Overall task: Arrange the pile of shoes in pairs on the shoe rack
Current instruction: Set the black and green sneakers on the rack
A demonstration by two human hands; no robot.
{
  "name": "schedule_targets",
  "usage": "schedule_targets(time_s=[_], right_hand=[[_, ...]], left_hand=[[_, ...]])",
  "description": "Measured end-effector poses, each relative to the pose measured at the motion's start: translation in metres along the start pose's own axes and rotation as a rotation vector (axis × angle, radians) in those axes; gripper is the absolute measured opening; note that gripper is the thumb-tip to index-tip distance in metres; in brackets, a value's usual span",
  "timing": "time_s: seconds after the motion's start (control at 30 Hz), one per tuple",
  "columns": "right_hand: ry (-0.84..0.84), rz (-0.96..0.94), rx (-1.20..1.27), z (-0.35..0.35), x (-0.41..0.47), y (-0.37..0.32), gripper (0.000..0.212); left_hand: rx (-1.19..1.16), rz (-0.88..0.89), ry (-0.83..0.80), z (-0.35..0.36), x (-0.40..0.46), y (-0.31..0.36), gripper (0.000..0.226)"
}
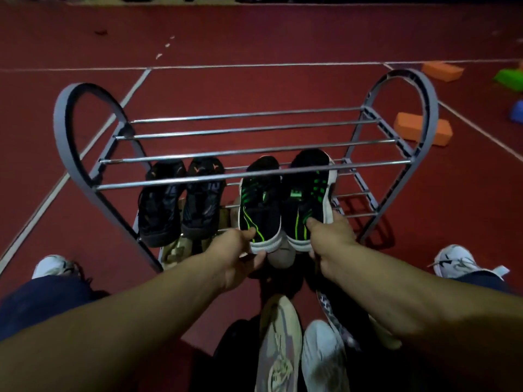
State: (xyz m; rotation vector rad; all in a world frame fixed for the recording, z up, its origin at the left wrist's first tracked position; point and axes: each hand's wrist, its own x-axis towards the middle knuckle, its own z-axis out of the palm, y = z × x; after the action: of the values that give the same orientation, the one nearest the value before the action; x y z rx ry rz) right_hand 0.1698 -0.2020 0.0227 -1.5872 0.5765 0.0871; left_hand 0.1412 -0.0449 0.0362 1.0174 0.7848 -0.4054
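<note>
A grey shoe rack (pixel 70 154) with chrome bars stands on the red floor before me. On its middle shelf a dark pair (pixel 181 205) with orange marks sits at the left. To its right lie two black shoes with green stripes. My left hand (pixel 237 256) grips the heel of the left green-striped shoe (pixel 260 205). My right hand (pixel 331 241) grips the heel of the right green-striped shoe (pixel 305 193). Both shoes point away from me under the top shelf bars. Between my arms lies a pile of shoes (pixel 283 349), beige, white and patterned.
A tan shoe (pixel 175 253) shows on the lowest shelf under the dark pair. Orange foam blocks (pixel 410 131) and green and blue shapes (pixel 509 79) lie to the right behind the rack. My white-shod feet (pixel 458 261) rest on either side. White lines cross the floor.
</note>
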Motion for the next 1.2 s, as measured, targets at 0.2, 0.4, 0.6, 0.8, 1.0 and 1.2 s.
schedule_targets(time_s=[0.2, 0.4, 0.6, 0.8, 1.0, 1.2], right_hand=[[0.043, 0.069, -0.123, 0.011, 0.069, -0.019, 0.044], [-0.004, 0.148, -0.188, 0.034, 0.068, -0.003, 0.034], [-0.131, 0.170, -0.281, 0.030, 0.068, -0.003, 0.035], [-0.055, 0.046, -0.314, 0.038, 0.055, 0.008, 0.050], [-0.003, -0.016, -0.797, 0.010, 0.030, 0.033, 0.053], [-0.471, 0.026, -1.187, -0.007, -0.044, 0.095, 0.038]], left_hand=[[-0.074, 0.085, 0.139, 0.017, 0.044, -0.006, 0.038], [-0.124, 0.149, 0.151, -0.014, 0.043, 0.009, 0.042], [-0.125, 0.120, 0.080, -0.019, 0.051, 0.000, 0.039], [-0.080, 0.145, 0.080, -0.016, 0.054, 0.006, 0.037], [0.166, 0.106, 0.037, -0.028, 0.030, -0.012, 0.029], [0.906, 0.044, -0.061, -0.052, 0.008, -0.064, 0.019]])
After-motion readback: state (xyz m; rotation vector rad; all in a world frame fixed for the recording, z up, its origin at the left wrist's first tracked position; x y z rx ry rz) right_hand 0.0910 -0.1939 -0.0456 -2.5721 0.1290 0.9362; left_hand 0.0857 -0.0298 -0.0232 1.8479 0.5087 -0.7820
